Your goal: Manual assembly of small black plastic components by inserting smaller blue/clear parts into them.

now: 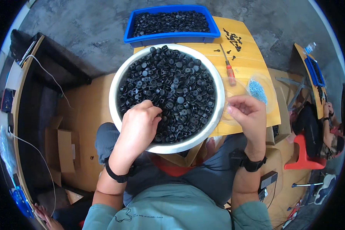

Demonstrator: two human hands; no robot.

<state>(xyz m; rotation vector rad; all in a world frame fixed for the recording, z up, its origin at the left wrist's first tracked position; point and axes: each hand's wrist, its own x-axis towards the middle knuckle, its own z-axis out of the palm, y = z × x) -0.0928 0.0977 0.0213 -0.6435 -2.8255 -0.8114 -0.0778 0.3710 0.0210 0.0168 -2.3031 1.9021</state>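
A wide metal bowl (115, 90), heaped with small round black plastic parts (172, 76), sits in front of me above my lap. My left hand (140, 120) reaches over its near left rim, fingers pinched down among the parts; what they hold is hidden. Just off the right side of the bowl, my right hand (249, 113) has thumb and forefinger closed together. Anything in that pinch is too small to name. Next to it lie a clear round plastic dish (235, 89) and a clear container of small bluish metal pieces (257, 91).
Behind the bowl stands a blue tray (172, 39) of black parts. A red-handled screwdriver (230, 73) and loose black pieces (234, 38) lie on the yellow table (257, 50). Far right, another person (314, 126) sits by a red stool (303, 157). A cardboard box (67, 151) is at left.
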